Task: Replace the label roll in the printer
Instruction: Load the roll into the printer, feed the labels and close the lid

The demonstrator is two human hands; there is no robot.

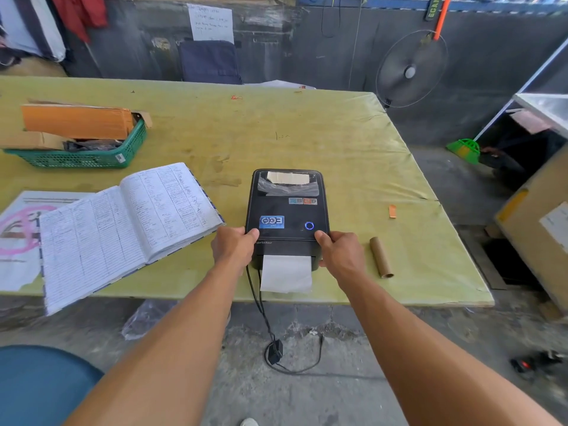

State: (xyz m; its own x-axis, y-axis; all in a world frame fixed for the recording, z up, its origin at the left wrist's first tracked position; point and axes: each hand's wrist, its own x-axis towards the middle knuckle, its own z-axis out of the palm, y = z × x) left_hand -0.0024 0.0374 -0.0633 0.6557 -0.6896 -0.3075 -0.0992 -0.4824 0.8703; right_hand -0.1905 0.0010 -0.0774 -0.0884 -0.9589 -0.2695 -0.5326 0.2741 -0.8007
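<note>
A black label printer (287,210) stands near the front edge of the green table (307,133), its lid down and a blue ring light lit on top. A strip of white label paper (285,273) hangs out of its front slot. My left hand (233,245) grips the printer's front left corner, thumb on top. My right hand (339,253) grips the front right corner the same way. An empty brown cardboard core (381,256) lies on the table just right of my right hand.
An open handwritten ledger (123,222) lies left of the printer. A green basket (89,155) with orange envelopes sits far left. Black cables (261,309) drop from the printer to an adapter on the floor. A small orange scrap (392,211) lies to the right.
</note>
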